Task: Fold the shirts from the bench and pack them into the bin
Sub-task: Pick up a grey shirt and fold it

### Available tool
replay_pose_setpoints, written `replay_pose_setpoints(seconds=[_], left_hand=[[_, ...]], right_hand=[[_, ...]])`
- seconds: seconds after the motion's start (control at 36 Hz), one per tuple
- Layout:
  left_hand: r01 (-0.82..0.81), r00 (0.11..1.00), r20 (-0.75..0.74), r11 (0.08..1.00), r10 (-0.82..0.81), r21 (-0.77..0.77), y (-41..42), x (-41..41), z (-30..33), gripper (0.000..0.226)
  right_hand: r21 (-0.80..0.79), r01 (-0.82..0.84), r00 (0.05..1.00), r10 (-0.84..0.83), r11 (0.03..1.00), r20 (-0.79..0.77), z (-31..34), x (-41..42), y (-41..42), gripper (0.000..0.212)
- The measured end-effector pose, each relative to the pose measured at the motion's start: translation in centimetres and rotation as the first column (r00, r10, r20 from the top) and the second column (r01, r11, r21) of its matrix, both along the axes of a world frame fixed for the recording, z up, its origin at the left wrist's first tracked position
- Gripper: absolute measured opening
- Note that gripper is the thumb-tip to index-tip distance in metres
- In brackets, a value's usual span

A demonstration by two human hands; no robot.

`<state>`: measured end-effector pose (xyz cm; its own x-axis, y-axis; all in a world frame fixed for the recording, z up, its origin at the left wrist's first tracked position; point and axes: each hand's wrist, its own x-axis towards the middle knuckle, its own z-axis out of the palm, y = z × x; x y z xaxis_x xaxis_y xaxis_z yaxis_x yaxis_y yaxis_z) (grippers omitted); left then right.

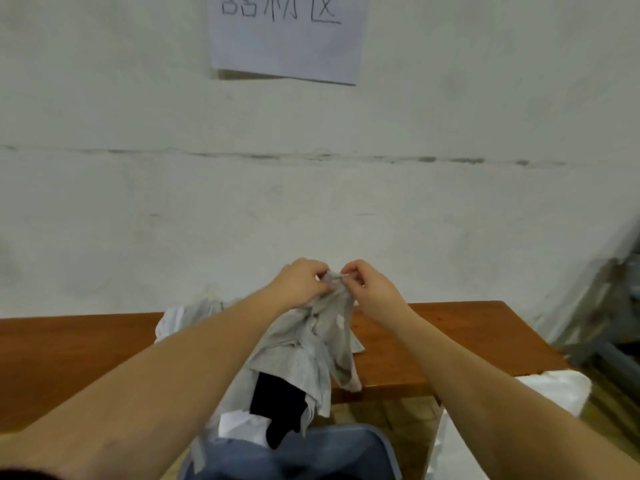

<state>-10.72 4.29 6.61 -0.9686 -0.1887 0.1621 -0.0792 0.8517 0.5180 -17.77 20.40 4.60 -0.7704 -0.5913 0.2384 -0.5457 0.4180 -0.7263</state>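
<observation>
A grey shirt [304, 344] hangs crumpled above the brown wooden bench [86, 355], lifted at its top edge. My left hand [301, 282] and my right hand [370, 285] both pinch that top edge, close together, in front of the wall. The shirt's lower part drapes over the bench's front edge, over a black garment [277, 407] and a white one [242, 424]. A blue-grey bin [384, 448] stands below the bench edge, and the clothes hang into it. More white cloth [169, 320] lies behind my left forearm.
A pale wall with a paper sign [287, 36] rises right behind the bench. White plastic bags [554, 393] sit at the bench's right end and on the floor. A grey metal frame [609, 327] stands at the far right.
</observation>
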Motion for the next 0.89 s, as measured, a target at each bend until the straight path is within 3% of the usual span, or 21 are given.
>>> replay_pose_setpoints(seconds=[0.08,0.19,0.28,0.36,0.53,0.61,0.69,0.78,0.89], left_hand=[[-0.028,0.991,-0.118,0.974,0.056,0.224,0.2,0.8,2.7,0.026],[-0.02,0.967,-0.228,0.922,0.116,0.386,0.3,2.0,6.4,0.016],[-0.025,0.945,-0.278,0.889,0.17,0.458,0.2,2.8,8.7,0.009],[-0.002,0.926,-0.323,0.86,0.193,0.51,-0.1,4.0,10.9,0.002],[0.013,0.887,-0.401,0.855,0.229,0.518,-0.5,7.1,15.1,0.005],[0.001,0.868,-0.427,0.858,0.254,0.514,-1.2,8.7,16.9,0.006],[-0.012,0.846,-0.45,0.852,0.287,0.523,-2.2,10.1,18.3,0.004],[-0.02,0.822,-0.476,0.851,0.313,0.525,-3.1,11.4,19.8,0.003],[0.011,0.788,-0.526,0.847,0.32,0.531,-3.2,13.3,22.6,0.002]], right_hand=[[-0.104,0.005,0.994,0.006,0.995,0.105,1.4,0.9,0.0,0.027],[-0.049,-0.029,0.978,0.038,0.998,0.204,1.8,1.9,-0.1,0.048],[0.056,-0.035,0.965,0.02,0.998,0.261,1.8,2.6,-0.2,0.037],[0.22,-0.002,0.986,-0.035,0.975,0.162,1.7,3.3,-0.1,0.023],[0.178,0.016,0.974,-0.055,0.984,0.221,2.7,4.0,0.8,0.02],[-0.016,0.07,0.911,-0.057,0.997,0.409,4.6,4.1,1.5,0.018],[-0.293,0.113,0.754,0.11,0.95,0.648,7.7,4.3,2.5,0.005],[-0.508,0.064,0.695,0.326,0.859,0.64,12.0,4.5,3.3,0.009],[-0.728,0.031,0.678,0.52,0.685,0.519,18.2,6.1,4.4,0.01]])
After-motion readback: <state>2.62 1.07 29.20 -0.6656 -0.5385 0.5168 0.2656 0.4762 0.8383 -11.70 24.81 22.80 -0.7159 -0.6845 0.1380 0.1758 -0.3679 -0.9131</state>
